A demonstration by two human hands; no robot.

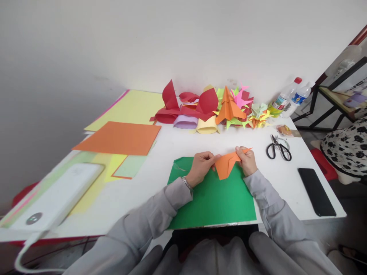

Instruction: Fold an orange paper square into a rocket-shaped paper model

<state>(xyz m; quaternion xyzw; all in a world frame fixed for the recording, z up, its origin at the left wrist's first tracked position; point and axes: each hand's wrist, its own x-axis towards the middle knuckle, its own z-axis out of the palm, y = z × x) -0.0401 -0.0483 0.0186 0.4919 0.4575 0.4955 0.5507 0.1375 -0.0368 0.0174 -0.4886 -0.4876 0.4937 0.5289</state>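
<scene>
A folded orange paper piece (225,168) is held up between both hands, over a green board (213,204) on the table. My left hand (201,167) pinches its left edge between thumb and fingers; a metal watch band circles that wrist. On the other side, my right hand (247,161) grips the paper near its pointed right end, fingers closed. Folds and a flap show along the paper's front, and its lower part hangs free. Part of the right hand's fingers is hidden behind the paper.
Folded paper shapes, including an orange paper plane (228,109), stand along the wall. Scissors (278,148), a black phone (316,191) and two bottles (296,99) are at right. Orange sheets (120,137) and a white power bank (63,194) lie left. A person in patterned clothing (346,147) sits far right.
</scene>
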